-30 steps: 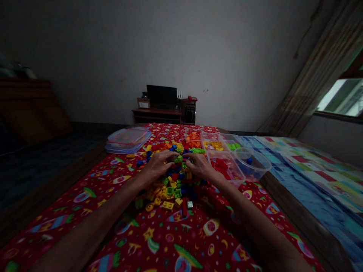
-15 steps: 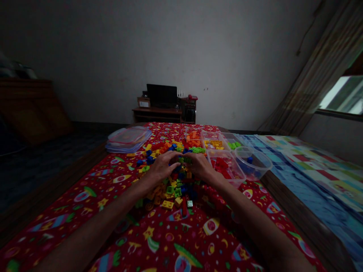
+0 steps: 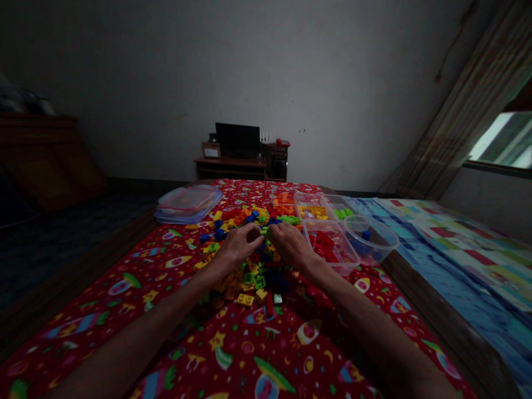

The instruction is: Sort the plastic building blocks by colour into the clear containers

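Note:
My left hand point(image 3: 240, 244) and my right hand point(image 3: 291, 244) meet above a loose pile of toy building bricks point(image 3: 249, 279) in yellow, green, blue, red and orange. Between their fingertips shows a small green brick point(image 3: 264, 231), pinched from both sides. The fingers hide part of it, so its exact shape is not clear. Below the hands, near the pile's front edge, lie a yellow brick point(image 3: 245, 300), a red brick point(image 3: 270, 305) and a pale brick point(image 3: 278, 299).
Right of the pile stand clear plastic boxes with sorted bricks: orange point(image 3: 284, 200), yellow point(image 3: 313, 211), green point(image 3: 343, 213) and red point(image 3: 325, 246). A round clear tub point(image 3: 388, 244) holds a blue brick point(image 3: 366, 235). Stacked lids point(image 3: 189, 204) lie at the left on the patterned red cloth point(image 3: 233, 354).
The fingers of both hands have closed in at the middle, and the green brick now shows between the fingertips. My right hand has turned slightly. The boxes and lids stay put.

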{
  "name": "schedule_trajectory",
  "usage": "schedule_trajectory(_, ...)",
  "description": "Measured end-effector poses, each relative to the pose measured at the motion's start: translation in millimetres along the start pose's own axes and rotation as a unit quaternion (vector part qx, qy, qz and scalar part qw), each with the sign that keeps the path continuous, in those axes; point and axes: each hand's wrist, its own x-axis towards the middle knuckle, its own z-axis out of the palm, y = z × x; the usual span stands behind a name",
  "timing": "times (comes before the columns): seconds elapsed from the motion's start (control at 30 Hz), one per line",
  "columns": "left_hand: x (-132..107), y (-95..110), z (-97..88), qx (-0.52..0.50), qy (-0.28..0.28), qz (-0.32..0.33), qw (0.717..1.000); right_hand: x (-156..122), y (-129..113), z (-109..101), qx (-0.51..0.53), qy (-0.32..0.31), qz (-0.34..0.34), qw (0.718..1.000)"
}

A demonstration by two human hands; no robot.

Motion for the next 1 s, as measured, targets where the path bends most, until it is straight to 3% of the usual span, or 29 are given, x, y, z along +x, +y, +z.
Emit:
schedule_trajectory(0.17, 4.1, -9.2, -6.3, 0.026, -0.001, -0.009, 1.000, 1.8, 17.7, 12.2, 0.099, 0.051, 0.041, 0.993)
schedule_trajectory(0.3, 4.6, -15.7, -7.2, 0.053, -0.024, 0.001, 0.998, 0.5, 24.3, 7.3, 0.226, 0.074, 0.041, 0.971)
schedule_trajectory(0.5, 3.9, -14.2, -8.5, 0.078, -0.017, 0.027, 0.996, 2.2, 28.7, -6.4, 0.303, 0.029, 0.077, 0.949)
schedule_trajectory(0.63, 4.0, -13.2, -9.9, 0.098, -0.011, 0.054, 0.994, -1.0, 41.9, -11.7, 0.211, 0.035, 0.089, 0.973)
schedule_trajectory(0.77, 3.3, -9.8, -11.4, 0.106, -0.021, 0.059, 0.992, -4.5, 70.3, -26.4, 0.048, 0.039, 0.162, 0.985)
schedule_trajectory(0.87, 2.6, -6.3, -12.3, 0.103, -0.034, 0.050, 0.993, -0.5, 104.7, -39.8, -0.063, 0.033, 0.239, 0.968)
schedule_trajectory(1.0, 1.5, -3.6, -12.3, 0.093, -0.043, 0.058, 0.993, 11.1, 162.6, -49.2, -0.128, 0.004, 0.331, 0.935)
